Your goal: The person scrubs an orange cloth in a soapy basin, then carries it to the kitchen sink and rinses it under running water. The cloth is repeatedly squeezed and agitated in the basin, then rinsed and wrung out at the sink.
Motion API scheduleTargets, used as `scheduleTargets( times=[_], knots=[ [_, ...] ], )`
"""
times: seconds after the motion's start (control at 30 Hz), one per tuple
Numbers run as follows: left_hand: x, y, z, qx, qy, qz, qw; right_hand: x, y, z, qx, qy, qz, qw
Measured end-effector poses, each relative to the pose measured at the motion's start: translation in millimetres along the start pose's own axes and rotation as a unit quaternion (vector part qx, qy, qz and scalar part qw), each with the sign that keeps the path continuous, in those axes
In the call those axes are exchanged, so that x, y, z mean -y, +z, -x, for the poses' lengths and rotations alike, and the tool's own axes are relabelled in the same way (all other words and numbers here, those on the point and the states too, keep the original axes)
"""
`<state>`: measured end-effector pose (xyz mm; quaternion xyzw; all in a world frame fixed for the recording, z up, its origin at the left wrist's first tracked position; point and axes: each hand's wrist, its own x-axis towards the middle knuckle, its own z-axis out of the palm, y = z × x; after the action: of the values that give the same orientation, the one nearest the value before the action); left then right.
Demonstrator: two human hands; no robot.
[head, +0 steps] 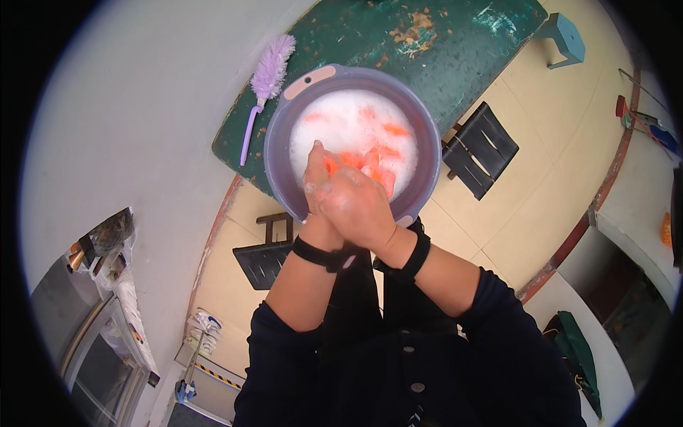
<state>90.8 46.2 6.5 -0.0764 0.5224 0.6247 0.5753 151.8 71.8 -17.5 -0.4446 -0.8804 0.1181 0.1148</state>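
A round purple plastic basin point(273, 133) holds white suds point(341, 112) with a bright orange cloth point(396, 129) showing through in several spots. My left hand point(318, 179) is over the near side of the basin, its thumb side up, with orange fabric against it. Across it lies my right hand point(355, 205), curled at the same bunched part of the cloth. The two hands touch. Foam clings to the skin, and the fingertips are largely hidden by the hands and cloth. Both wrists wear black bands.
The basin stands on a worn green table point(459, 48). A purple fluffy duster point(272, 69) lies left of it, by the wall. Black slatted seats point(480, 151) flank the table's near end. A blue-green plastic stool point(568, 40) stands at the upper right.
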Motion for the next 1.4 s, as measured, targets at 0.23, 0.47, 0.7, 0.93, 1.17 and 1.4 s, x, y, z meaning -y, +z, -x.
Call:
scheduleTargets(
  times=[0.23, 0.47, 0.7, 0.93, 1.17, 1.4],
  knots=[
    [-41, 1, 18, -0.100, -0.043, 0.094, 0.990, -90, -13, -29, 0.176, 0.239, -0.602, 0.741],
    [-53, -24, 20, 0.127, -0.001, -0.533, 0.836, -98, -49, -50, 0.230, 0.291, -0.753, 0.543],
    [-61, -26, 28, 0.146, 0.014, 0.125, 0.981, -102, -35, -9, 0.283, -0.021, -0.449, 0.848],
    [-33, -35, 6, -0.042, -0.061, 0.224, 0.972, -83, -22, -10, 0.079, 0.332, -0.759, 0.554],
    [-18, -6, 19, -0.016, 0.000, 0.098, 0.995, -19, -49, 26, 0.047, -0.102, -0.412, 0.904],
    [-16, 4, 10, 0.036, -0.096, 0.164, 0.981, -24, -24, 0, 0.074, 0.031, -0.364, 0.928]
  ],
)
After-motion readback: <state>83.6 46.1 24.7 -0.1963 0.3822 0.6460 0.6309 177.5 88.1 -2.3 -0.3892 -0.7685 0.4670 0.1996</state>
